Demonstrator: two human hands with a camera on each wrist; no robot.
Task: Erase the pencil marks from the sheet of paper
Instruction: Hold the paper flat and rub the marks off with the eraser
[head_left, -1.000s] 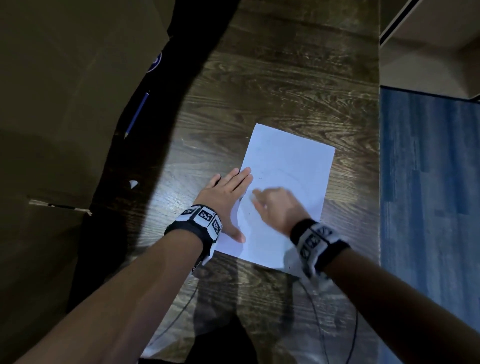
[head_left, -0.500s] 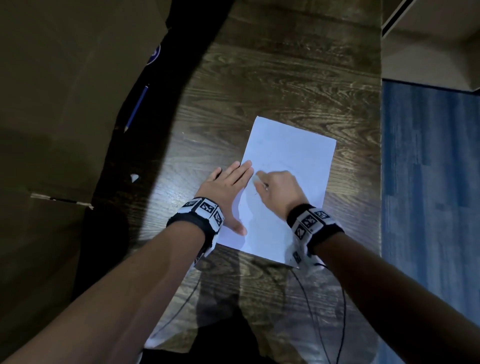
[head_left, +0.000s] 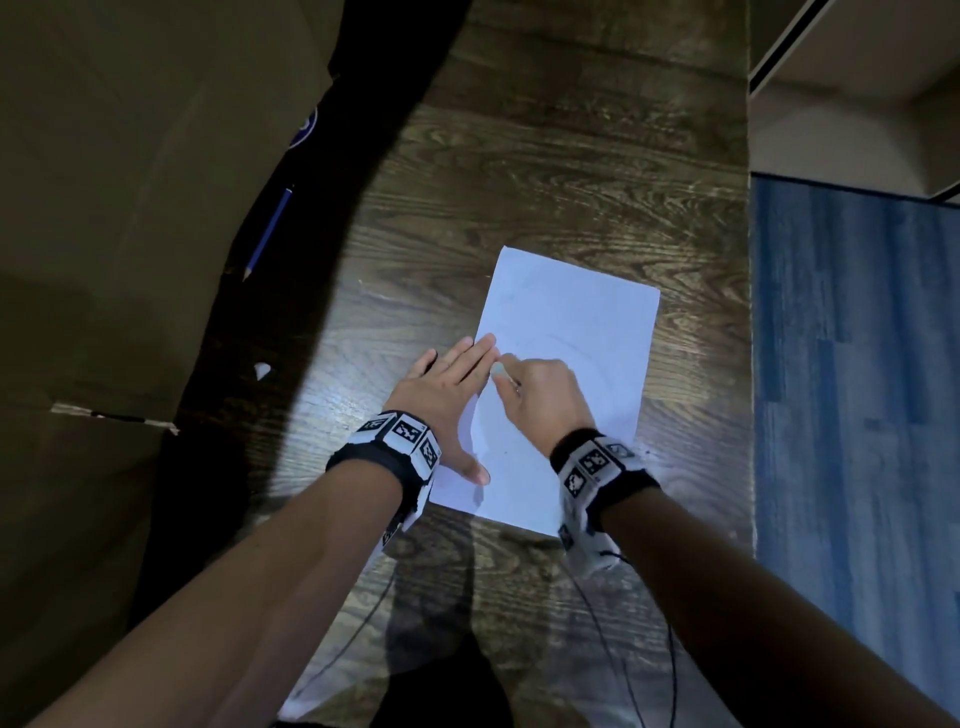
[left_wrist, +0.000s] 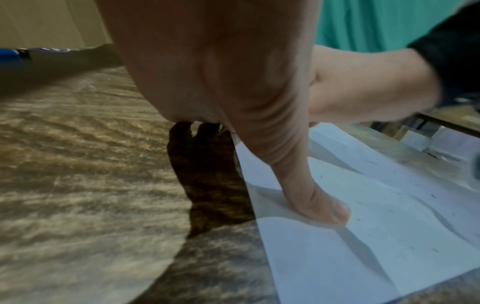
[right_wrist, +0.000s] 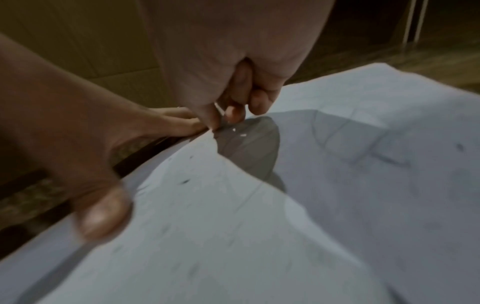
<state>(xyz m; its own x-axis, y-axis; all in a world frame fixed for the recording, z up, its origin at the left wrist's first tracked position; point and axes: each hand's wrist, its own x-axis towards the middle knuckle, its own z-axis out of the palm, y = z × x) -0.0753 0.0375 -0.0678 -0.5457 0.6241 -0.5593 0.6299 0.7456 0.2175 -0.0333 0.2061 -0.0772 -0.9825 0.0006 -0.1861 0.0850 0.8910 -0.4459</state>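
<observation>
A white sheet of paper (head_left: 576, 322) lies on the dark wooden table (head_left: 519, 182), with faint pencil lines (right_wrist: 376, 160) and dark specks on it. My left hand (head_left: 452, 400) lies flat across the sheet's left edge; its thumb (left_wrist: 319, 205) presses the paper (left_wrist: 363, 236) down. My right hand (head_left: 519, 376) is curled and pinches a small pale eraser (head_left: 500, 370) against the sheet, right beside the left fingertips. In the right wrist view the curled fingers (right_wrist: 233, 102) hide the eraser, above the paper (right_wrist: 337, 205).
A blue pencil (head_left: 267, 234) lies on a dark strip at the left, next to a large cardboard box (head_left: 130, 208). A small white scrap (head_left: 261, 370) sits nearby. The table ends at the right above blue flooring (head_left: 857, 415). Thin cables (head_left: 623, 649) trail from my wrists.
My right hand has slid up and left across the sheet, from its lower middle to beside the left fingertips. The left hand has stayed flat on the paper's edge.
</observation>
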